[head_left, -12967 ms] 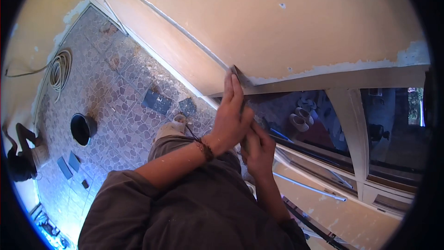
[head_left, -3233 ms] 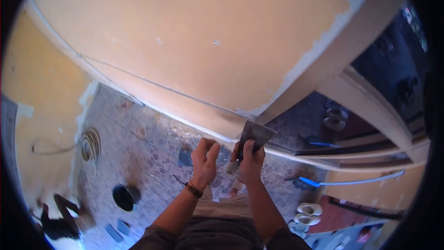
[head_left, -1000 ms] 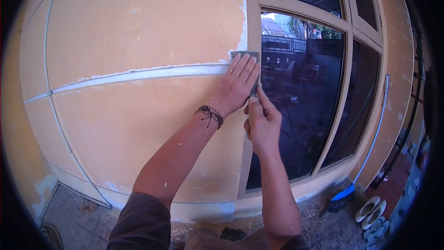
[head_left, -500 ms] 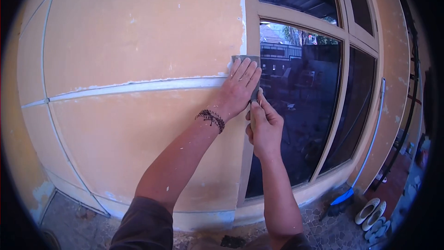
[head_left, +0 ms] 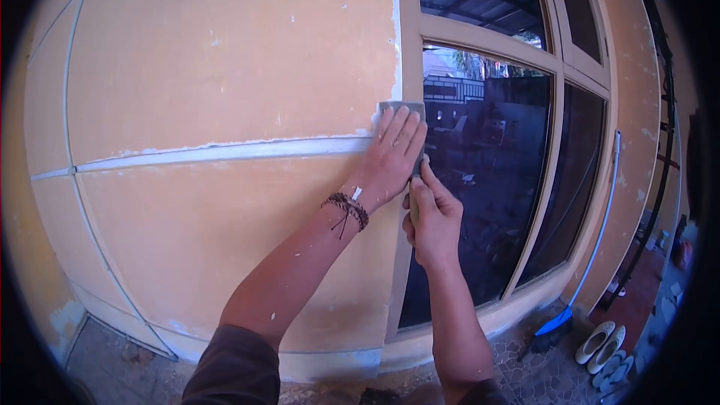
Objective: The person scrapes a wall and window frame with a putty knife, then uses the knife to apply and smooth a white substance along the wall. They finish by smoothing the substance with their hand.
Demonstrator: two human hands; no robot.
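Note:
A wide scraper with a flat grey blade lies against the wall beside the window frame, where the white groove meets the vertical white strip. My left hand rests flat on the blade with its fingers stretched upward, hiding most of it. Lower down, my right hand is closed around the scraper's handle, which is largely hidden by the fingers. A braided bracelet circles my left wrist, and pale flakes dot the forearm. The orange wall has chipped paint along the white horizontal groove.
Right of the hands is a dark glass window in a beige frame. A blue-handled broom leans at the right, near pale shoes on the tiled floor. A dark pipe runs down the far wall.
The view has tilted slightly, so the wall and window sit lower. My left hand has slid down a little on the blade. My right hand keeps its grip.

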